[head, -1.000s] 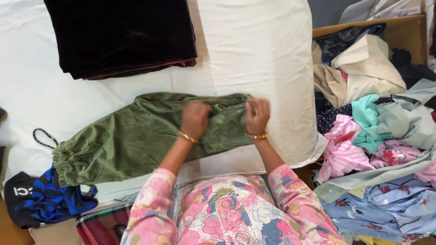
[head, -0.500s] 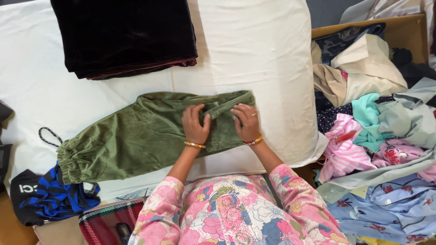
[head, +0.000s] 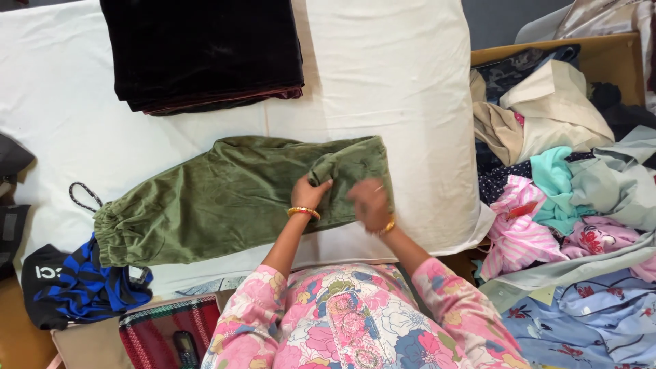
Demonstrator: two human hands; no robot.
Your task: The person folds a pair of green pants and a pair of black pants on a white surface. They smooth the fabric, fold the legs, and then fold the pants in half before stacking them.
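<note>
Closest to me, my left hand (head: 309, 194) pinches a raised fold at the leg end of the green velvet trousers (head: 225, 199), fingers closed on the cloth. My right hand (head: 370, 203) is just right of it, resting on the same end; it is blurred, so I cannot tell whether those fingers grip or only press flat. The trousers lie folded lengthwise on the white sheet (head: 410, 102), drawstring waist away to the left, where a blue and black garment (head: 82, 287) sits just below it. Beyond the trousers, further up the sheet, lies a stack of dark velvet cloth (head: 205, 55). To the trousers' right a heap of mixed clothes (head: 567, 198) crowds the sheet's edge. The pinched velvet looks slippery: I reckon the fold could skew if my hands pull unevenly.
</note>
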